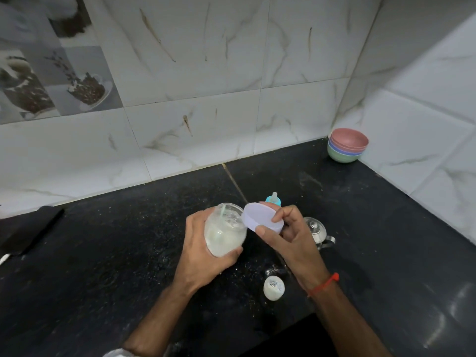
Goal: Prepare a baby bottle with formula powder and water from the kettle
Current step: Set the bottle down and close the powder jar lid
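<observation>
Clear powder jar (224,231) in left hand (203,256), lilac lid (262,217) in right hand (291,235)

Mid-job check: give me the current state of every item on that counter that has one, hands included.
Powder jar: open, tilted, gripped by left hand.
Lid: off the jar, pinched by right hand.
Baby bottle: uncapped, upright on counter.
Teat cap: off the bottle.
Kettle: lid on.
Bowls: stacked.
</observation>
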Motion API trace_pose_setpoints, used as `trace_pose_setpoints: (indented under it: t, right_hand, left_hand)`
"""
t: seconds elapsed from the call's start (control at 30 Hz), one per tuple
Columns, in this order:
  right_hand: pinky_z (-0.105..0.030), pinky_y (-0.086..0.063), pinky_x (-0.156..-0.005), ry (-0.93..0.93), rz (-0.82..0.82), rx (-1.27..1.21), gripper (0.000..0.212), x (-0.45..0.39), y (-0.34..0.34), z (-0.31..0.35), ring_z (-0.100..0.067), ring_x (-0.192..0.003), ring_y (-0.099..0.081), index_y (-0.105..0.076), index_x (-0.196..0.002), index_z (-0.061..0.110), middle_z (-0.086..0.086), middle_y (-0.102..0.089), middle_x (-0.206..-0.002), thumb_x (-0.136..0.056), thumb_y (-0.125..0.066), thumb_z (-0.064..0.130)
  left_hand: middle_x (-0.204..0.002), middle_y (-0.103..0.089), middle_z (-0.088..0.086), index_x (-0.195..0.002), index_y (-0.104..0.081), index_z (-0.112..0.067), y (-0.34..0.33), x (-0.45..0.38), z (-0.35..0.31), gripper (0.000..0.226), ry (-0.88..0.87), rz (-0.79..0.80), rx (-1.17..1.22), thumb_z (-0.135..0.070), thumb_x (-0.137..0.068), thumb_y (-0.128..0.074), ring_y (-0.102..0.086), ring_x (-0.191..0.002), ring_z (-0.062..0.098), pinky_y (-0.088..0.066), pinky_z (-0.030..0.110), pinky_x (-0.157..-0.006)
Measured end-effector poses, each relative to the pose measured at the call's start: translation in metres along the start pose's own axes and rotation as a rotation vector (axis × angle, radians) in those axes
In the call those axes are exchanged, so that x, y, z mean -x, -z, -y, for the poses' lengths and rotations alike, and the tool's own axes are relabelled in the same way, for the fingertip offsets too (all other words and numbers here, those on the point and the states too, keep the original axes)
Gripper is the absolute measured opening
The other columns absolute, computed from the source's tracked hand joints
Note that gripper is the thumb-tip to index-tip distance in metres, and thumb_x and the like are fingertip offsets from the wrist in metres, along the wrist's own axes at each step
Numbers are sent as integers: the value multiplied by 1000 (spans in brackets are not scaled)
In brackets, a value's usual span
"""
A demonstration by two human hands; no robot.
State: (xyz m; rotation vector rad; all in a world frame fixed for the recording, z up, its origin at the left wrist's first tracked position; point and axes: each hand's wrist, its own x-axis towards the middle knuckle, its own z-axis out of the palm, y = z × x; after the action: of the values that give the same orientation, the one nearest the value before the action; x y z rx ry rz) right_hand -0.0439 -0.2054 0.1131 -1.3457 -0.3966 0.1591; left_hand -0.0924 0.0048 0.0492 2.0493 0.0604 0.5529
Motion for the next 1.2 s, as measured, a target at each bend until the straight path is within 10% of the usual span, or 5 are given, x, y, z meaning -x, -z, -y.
trace_pose_setpoints:
  t: [0.3, 0.63, 0.87, 1.07, 1.2]
  right_hand:
    - [-50, -47, -111, 35, 130, 355, 49, 19, 43, 27, -22, -133, -57, -58, -122, 28, 5, -60, -145, -82, -85, 38]
    - [-17, -36, -116, 24, 589, 937, 82, 14, 94, 89, 4, -143, -39, -36, -158, 30, 18, -42, -158, -89, -81, 29]
    - [-27, -61, -57, -181, 320, 1063, 79, 19, 91, 99, -17, -63, -72, -63, -108, 25, 1, -72, -80, -65, -56, 91]
    - [-28, -42, -58, 267, 57, 1252, 79, 14, 116, 99, -9, -60, -57, -64, -69, 23, 8, -61, -63, -90, -21, 86]
    - [-9, -45, -92, 200, 632, 1005, 73, 13, 126, 104, 3, -121, -57, -51, -147, 33, 21, -58, -137, -86, -64, 70]
  left_hand:
    - [-150, -50, -28, -158, -22, -56, -11, 4, -56, 118, -65, 257, -34, -58, -63, -92, -53, -135, 1, -48, 23, -105]
    - [-148, -49, -33, -160, 4, -60, -35, 14, -90, 137, -82, 417, -27, -52, -63, -93, -55, -134, 2, -54, 39, -108]
    - [-147, -50, -31, -158, 10, -61, -50, 19, -101, 139, -66, 454, 4, -51, -64, -92, -58, -128, 0, -53, 20, -98]
    - [-148, -48, -33, -161, 11, -56, -61, 25, -106, 142, -49, 472, 33, -50, -65, -94, -56, -129, -5, -48, 5, -94]
    - [-142, -54, -34, -160, 8, -58, -62, 23, -108, 142, -16, 454, 75, -42, -66, -96, -60, -125, -5, -50, 4, -90]
